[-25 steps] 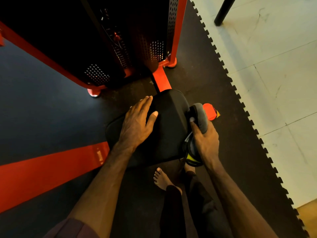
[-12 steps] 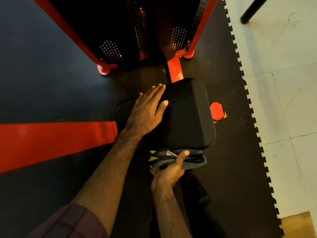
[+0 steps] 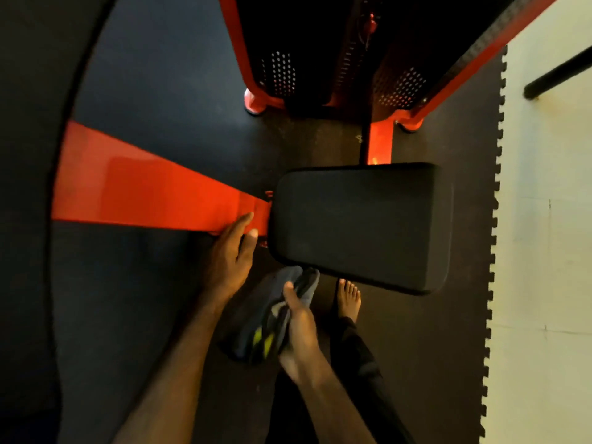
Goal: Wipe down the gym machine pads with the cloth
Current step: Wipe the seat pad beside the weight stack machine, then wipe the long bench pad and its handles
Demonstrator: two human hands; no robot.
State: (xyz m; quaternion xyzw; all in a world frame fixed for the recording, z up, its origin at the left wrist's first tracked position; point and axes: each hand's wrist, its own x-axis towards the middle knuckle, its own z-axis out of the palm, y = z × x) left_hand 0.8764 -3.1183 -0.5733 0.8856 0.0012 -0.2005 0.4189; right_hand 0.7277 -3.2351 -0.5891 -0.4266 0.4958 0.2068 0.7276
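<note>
R hand grips cloth, L hand flat by the pad.
Right hand [image 3: 299, 331] curls round the folded grey cloth [image 3: 272, 318], thumb on top, at 7 o'clock just off the black pad [image 3: 362, 225]. Left hand [image 3: 229, 257], fingers straight, sits at the pad's 9 o'clock, fingertips over the red frame bar [image 3: 144, 187]; contact w/ it unclear.

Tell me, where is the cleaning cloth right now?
The bunched grey cloth with yellow patches sits low in the middle of the head view, held in the right hand, just below the near-left corner of the black padded seat.
</note>
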